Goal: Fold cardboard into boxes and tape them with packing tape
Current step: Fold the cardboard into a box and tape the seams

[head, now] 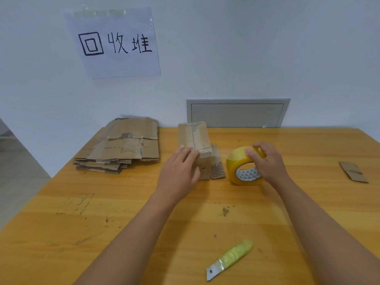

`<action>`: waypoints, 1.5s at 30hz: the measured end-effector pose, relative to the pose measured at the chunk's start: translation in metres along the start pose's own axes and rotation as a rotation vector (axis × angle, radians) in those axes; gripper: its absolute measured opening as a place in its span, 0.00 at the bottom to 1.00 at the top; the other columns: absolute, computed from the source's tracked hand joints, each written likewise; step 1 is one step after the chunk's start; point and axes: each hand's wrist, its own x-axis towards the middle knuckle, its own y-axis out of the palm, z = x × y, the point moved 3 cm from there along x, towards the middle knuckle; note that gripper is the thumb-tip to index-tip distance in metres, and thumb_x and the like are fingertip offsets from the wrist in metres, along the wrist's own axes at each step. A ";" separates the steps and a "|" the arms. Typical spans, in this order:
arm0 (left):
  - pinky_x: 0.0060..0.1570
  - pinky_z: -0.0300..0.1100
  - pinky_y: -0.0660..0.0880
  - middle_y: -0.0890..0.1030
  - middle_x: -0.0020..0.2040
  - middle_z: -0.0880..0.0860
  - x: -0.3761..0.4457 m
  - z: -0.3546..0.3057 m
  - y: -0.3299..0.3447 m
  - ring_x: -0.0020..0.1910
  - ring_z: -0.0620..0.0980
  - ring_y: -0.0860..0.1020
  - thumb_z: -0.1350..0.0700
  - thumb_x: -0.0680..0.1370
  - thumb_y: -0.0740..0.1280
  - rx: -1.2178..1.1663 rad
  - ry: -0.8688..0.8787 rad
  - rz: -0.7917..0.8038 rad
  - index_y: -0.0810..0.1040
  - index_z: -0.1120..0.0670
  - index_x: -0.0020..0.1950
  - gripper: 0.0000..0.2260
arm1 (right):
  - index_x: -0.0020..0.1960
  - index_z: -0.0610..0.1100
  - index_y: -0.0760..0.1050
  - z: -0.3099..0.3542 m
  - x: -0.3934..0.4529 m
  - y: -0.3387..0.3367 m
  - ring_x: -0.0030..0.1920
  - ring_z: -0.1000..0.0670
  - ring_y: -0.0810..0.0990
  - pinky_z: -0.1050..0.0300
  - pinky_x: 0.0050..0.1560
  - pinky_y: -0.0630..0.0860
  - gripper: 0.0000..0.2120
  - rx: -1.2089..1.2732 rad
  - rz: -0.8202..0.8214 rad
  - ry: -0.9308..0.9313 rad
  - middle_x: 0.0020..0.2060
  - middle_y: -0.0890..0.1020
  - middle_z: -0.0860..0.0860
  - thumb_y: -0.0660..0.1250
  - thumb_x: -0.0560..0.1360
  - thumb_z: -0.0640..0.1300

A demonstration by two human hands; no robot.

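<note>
White wall behind, with a handwritten paper sign point(115, 41) taped up and a grey panel point(237, 113) low down; below them a worn wooden desk point(102, 223). Near its middle stands a small cardboard box point(194, 138), already folded, old tape showing along its top seam. The left hand point(180, 172) rests against the box's near side, fingers point(188, 155) straight and laid over the top edge — steadying it, not gripping. Just right of the box sits the yellow tape roll point(244, 166) on its edge, and the right hand point(267, 161) curls over its top, holding it. A loose flap point(217, 167) lies flat beside the box, between it and the roll. Left of the box is a stack of flattened cardboard point(121, 145); nearer the person than the box lies a yellow utility knife point(230, 259); far right of it, a cardboard scrap point(352, 171). The step looks like taping: next, the free end of the tape needs finding and drawing across to the seam while the left hand keeps the box from sliding
</note>
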 end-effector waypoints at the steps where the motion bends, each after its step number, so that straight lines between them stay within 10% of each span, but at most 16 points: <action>1: 0.74 0.49 0.59 0.73 0.71 0.51 0.000 -0.001 0.002 0.74 0.53 0.66 0.49 0.80 0.65 0.053 0.003 -0.016 0.72 0.51 0.71 0.19 | 0.61 0.45 0.77 0.000 -0.001 -0.001 0.52 0.47 0.73 0.54 0.49 0.67 0.14 -0.011 -0.002 0.004 0.52 0.74 0.48 0.67 0.79 0.50; 18: 0.59 0.57 0.74 0.81 0.55 0.54 0.028 -0.023 0.025 0.54 0.58 0.79 0.42 0.79 0.65 0.211 -0.048 -0.161 0.78 0.52 0.57 0.16 | 0.74 0.54 0.65 0.002 -0.013 -0.005 0.61 0.54 0.67 0.57 0.60 0.66 0.38 -0.140 0.207 -0.059 0.61 0.67 0.53 0.74 0.69 0.60; 24: 0.56 0.53 0.74 0.82 0.51 0.53 0.025 -0.014 0.017 0.50 0.56 0.80 0.49 0.77 0.65 0.183 -0.076 -0.206 0.79 0.52 0.54 0.10 | 0.72 0.50 0.68 -0.004 -0.016 -0.014 0.60 0.46 0.72 0.56 0.54 0.66 0.31 -0.255 0.198 -0.095 0.57 0.70 0.52 0.71 0.72 0.35; 35: 0.60 0.58 0.74 0.83 0.52 0.53 0.000 -0.014 0.006 0.53 0.56 0.80 0.50 0.78 0.66 0.185 0.019 -0.194 0.81 0.53 0.54 0.10 | 0.70 0.47 0.71 -0.008 -0.057 -0.009 0.56 0.50 0.73 0.60 0.52 0.65 0.30 -0.089 -0.044 -0.029 0.58 0.74 0.49 0.73 0.70 0.35; 41: 0.60 0.55 0.73 0.83 0.52 0.53 -0.004 -0.008 0.005 0.53 0.55 0.80 0.49 0.79 0.63 0.159 0.010 -0.196 0.80 0.52 0.55 0.11 | 0.66 0.50 0.70 -0.031 -0.078 0.003 0.52 0.45 0.79 0.53 0.42 0.72 0.21 0.139 0.100 0.255 0.51 0.80 0.51 0.71 0.75 0.42; 45: 0.59 0.53 0.73 0.83 0.52 0.52 -0.003 -0.006 0.004 0.52 0.55 0.80 0.49 0.80 0.64 0.172 0.010 -0.203 0.80 0.52 0.54 0.09 | 0.65 0.44 0.74 -0.039 -0.065 -0.043 0.56 0.41 0.76 0.49 0.54 0.72 0.21 -0.064 -0.244 0.214 0.55 0.77 0.43 0.71 0.73 0.37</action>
